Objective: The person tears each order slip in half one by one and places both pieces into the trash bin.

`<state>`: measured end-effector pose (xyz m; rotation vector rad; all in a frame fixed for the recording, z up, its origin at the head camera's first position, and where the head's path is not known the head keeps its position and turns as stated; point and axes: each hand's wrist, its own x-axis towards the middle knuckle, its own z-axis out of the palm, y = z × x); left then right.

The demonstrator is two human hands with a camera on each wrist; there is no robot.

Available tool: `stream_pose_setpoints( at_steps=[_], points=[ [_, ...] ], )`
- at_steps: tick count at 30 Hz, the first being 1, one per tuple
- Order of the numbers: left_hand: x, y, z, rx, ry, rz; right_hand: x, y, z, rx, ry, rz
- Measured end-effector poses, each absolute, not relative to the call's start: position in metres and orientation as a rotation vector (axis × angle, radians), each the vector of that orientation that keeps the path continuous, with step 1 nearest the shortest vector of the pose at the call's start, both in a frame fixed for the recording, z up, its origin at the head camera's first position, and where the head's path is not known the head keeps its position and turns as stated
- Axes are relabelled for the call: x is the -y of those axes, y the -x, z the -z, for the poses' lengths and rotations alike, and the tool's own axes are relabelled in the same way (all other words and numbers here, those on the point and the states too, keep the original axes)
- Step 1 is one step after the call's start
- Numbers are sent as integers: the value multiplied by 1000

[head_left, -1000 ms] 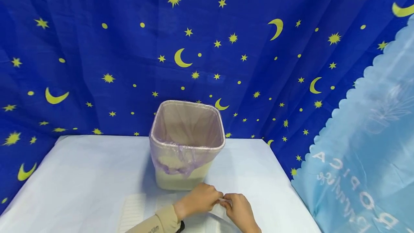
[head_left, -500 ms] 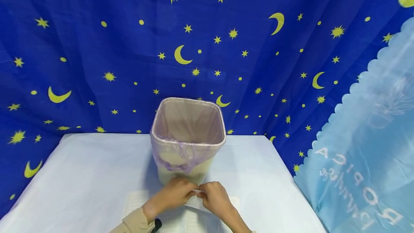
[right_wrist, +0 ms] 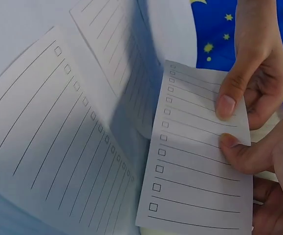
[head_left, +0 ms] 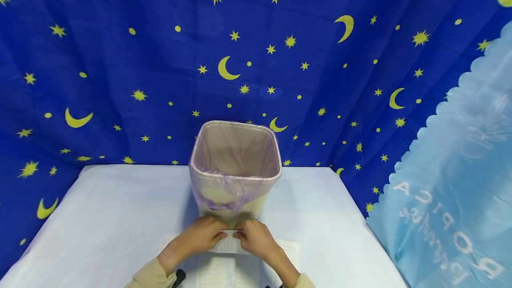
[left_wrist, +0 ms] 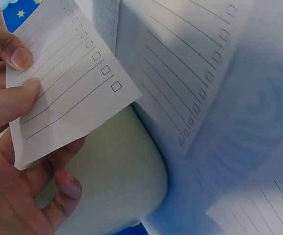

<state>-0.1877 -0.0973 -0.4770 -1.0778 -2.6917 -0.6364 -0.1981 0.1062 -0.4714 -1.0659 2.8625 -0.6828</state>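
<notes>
A slip of white checklist paper (head_left: 226,244), printed with ruled lines and a column of small boxes (right_wrist: 195,161), is held up in front of the bin. My left hand (head_left: 203,235) pinches its upper edge between thumb and fingers. Close beside it, my right hand (head_left: 257,237) pinches the same edge, leaving a short stretch of paper between the two thumbs. In the left wrist view the slip (left_wrist: 73,93) bends slightly along the held edge. Under the hands, more checklist sheets (head_left: 216,270) lie on the white table, some partly hidden by the forearms.
Just beyond the hands stands a pale waste bin (head_left: 260,206), lined with a thin purple bag (head_left: 222,194) folded over its rim. A blue star-and-moon curtain (head_left: 160,57) hangs behind the white table (head_left: 120,208). Light blue printed cloth (head_left: 452,181) hangs on the right.
Both hands have moved left and slightly away from the body, holding the slip. They have spread a little apart along its edge, and more of the slip shows.
</notes>
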Motion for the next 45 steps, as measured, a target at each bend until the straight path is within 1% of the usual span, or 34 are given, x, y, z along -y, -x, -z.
stream_pose_setpoints(
  at_steps=[6, 11, 18, 32, 42, 45],
  points=[
    [108, 181, 477, 2672, 1019, 588, -92, 199, 471, -2865, 1142, 628],
    [106, 182, 477, 2592, 1040, 560, -91, 200, 469, -2866, 1147, 642],
    [105, 182, 478, 2584, 994, 491, -92, 201, 469, -2877, 1151, 687],
    [99, 183, 481, 2594, 995, 623, -94, 195, 471, -2884, 1244, 575],
    [91, 182, 473, 2557, 927, 602, -89, 194, 464, -2989, 1189, 632],
    [89, 181, 470, 2510, 931, 582, -87, 196, 462, -2941, 1166, 728]
  ],
)
